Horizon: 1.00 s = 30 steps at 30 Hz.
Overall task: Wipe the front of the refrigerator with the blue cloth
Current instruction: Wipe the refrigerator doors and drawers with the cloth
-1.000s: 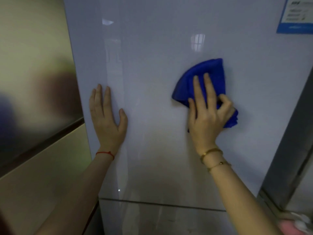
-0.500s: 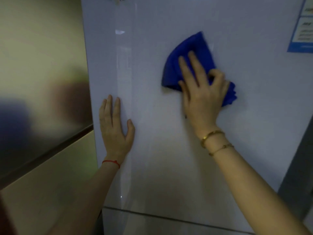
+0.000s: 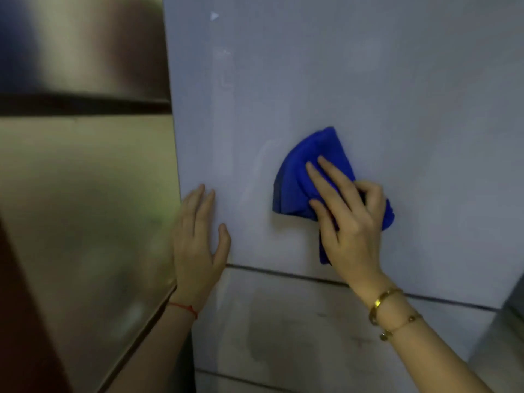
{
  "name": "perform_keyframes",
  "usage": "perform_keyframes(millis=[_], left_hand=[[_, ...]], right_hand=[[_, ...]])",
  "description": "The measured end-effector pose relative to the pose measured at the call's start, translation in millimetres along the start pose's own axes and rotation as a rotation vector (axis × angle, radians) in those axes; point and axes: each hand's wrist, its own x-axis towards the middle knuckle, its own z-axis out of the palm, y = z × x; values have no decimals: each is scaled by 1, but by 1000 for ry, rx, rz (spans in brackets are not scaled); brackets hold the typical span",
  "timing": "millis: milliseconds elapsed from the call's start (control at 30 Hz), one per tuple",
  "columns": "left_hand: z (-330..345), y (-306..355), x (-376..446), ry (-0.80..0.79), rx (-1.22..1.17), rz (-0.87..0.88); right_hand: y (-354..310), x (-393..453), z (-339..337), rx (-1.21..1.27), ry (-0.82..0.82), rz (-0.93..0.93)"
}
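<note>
The refrigerator front (image 3: pixel 368 80) is a glossy pale grey-blue door that fills most of the view. My right hand (image 3: pixel 348 222) presses a bunched blue cloth (image 3: pixel 297 182) flat against the lower part of that door, fingers spread over it and thumb curled into the cloth. My left hand (image 3: pixel 198 239) lies flat and open on the door's left edge, just above the dark seam (image 3: pixel 283 273) between the upper door and the lower door. The part of the cloth under my palm is hidden.
A brushed metallic cabinet or second appliance (image 3: pixel 85 194) stands flush on the left, with a dark horizontal gap (image 3: pixel 85 102). The lower refrigerator door (image 3: pixel 283 336) carries smudges. A grey surface (image 3: pixel 507 336) shows at the far right edge.
My right hand has slid the blue cloth down the door, from its upper area to just above the seam. The view has dropped; the label at top right is out of frame.
</note>
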Motion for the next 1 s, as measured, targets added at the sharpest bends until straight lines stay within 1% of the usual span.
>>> perform_keyframes(millis=[33,100,167,267,367,467,500,567,633,700,733,767,800,833,933,967,1000], left_hand=[[1,-8,-25,4,5,-12],[6,-26,-79,13,5,-39],[15,-45,-129,19,-1,-58],[35,-72,-191,21,7,-33],[55,-97,-232,34,-7,-10],[67,-114,-256,62,-12,29],[70,-118,-263,71,-18,46],[72,-124,-271,80,-43,58],[75,-126,-275,95,-76,61],[78,-127,-277,112,-98,66],[79,-127,-276,122,-105,69],[80,-128,-276,131,-111,72],[80,-129,-276,133,-115,75],[80,-130,-277,130,-117,82],[80,-133,-276,128,-108,99],[81,-133,-276,130,-106,99],[81,-132,-277,132,-105,96]], right_hand=[[-9,-10,4,15,17,3],[-29,-51,23,-34,21,-70],[-43,-106,50,-133,3,-141],[-52,-197,92,-301,-28,-207],[-54,-282,117,-375,-72,-321],[-50,-357,124,-405,-130,-423],[-45,-375,122,-429,-127,-444],[-33,-377,113,-440,-102,-414],[-29,-342,105,-427,31,-273],[-31,-286,102,-376,138,-86],[-37,-265,106,-361,155,-23],[-44,-255,112,-349,156,-7],[-53,-259,119,-345,149,-50],[-61,-277,128,-343,123,-135],[-63,-369,137,-415,-20,-420],[-56,-390,131,-436,-38,-454],[-45,-395,122,-436,-45,-448]])
